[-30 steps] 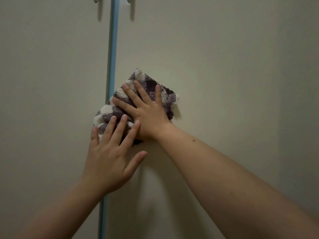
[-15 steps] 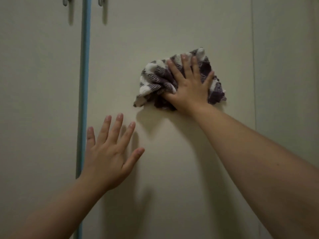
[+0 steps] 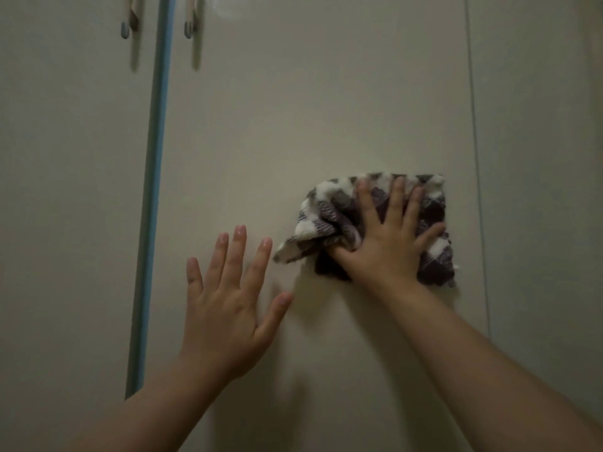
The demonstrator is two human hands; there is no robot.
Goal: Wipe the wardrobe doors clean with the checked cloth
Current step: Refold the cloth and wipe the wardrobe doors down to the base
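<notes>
The checked cloth [image 3: 326,220], purple and white, is bunched flat against the pale right wardrobe door [image 3: 310,109]. My right hand [image 3: 385,243] lies spread on top of the cloth and presses it to the door near that door's right edge. My left hand [image 3: 228,301] rests flat on the same door, fingers apart and holding nothing, a little left of and below the cloth. The left wardrobe door [image 3: 71,190] fills the left of the view.
A blue vertical strip [image 3: 151,203] runs between the two doors. Two metal handles [image 3: 125,27] [image 3: 188,27] hang at the top on either side of it. A thin vertical seam [image 3: 474,158] marks the right door's edge, with another pale panel [image 3: 538,158] beyond.
My right hand has swept the cloth from the blue strip across the right door to its right edge, then lower. My left hand came off the cloth and stays flat on the door.
</notes>
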